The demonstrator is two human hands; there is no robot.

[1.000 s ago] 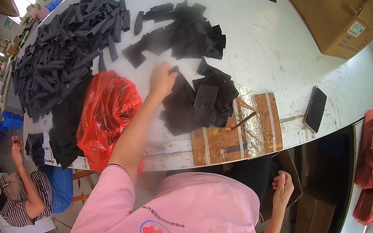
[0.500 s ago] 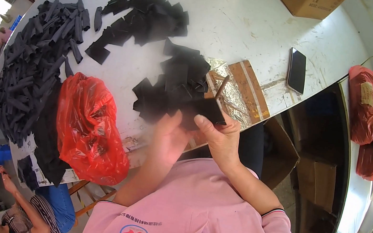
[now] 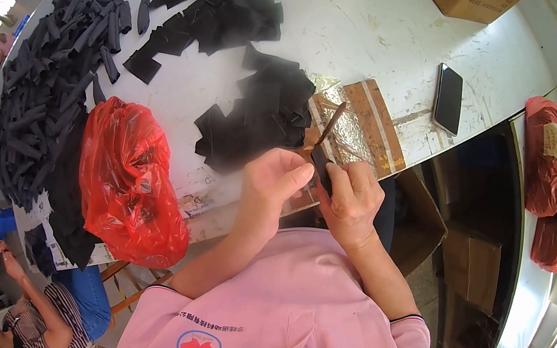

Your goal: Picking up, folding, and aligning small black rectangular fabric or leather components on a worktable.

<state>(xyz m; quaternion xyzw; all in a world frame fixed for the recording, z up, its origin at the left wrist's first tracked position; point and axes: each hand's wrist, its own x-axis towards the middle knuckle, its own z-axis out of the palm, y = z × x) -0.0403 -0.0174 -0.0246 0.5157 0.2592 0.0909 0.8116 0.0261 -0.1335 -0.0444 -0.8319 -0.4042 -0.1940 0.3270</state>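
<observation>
My right hand [image 3: 355, 194] is closed on a small black fabric piece [image 3: 320, 160], which sticks out past the fingers. Beside it, my left hand [image 3: 273, 180] has thumb and forefinger pinched together close to the piece's lower edge; whatever lies between those fingertips is hidden. A thin brown rod [image 3: 331, 122] slants up just beyond the fabric; whether it is held or fixed cannot be told. Past my left hand lies a heap of flat black fabric pieces [image 3: 259, 110]. Under the rod is a brown cardboard piece [image 3: 375, 120] with clear tape and shiny film.
On the white table [image 3: 357, 34] are another heap of black pieces [image 3: 226, 15], a large pile of dark rolled pieces [image 3: 43, 88], a red plastic bag [image 3: 132, 188] and a phone [image 3: 448, 98]. A carton [image 3: 468, 1] stands at the far edge. A seated person [image 3: 48, 320] is lower left.
The black piece, spread flat between both hands before, is now turned narrow in my right hand. My left fingers have moved in to a pinch. The whole view has shifted slightly.
</observation>
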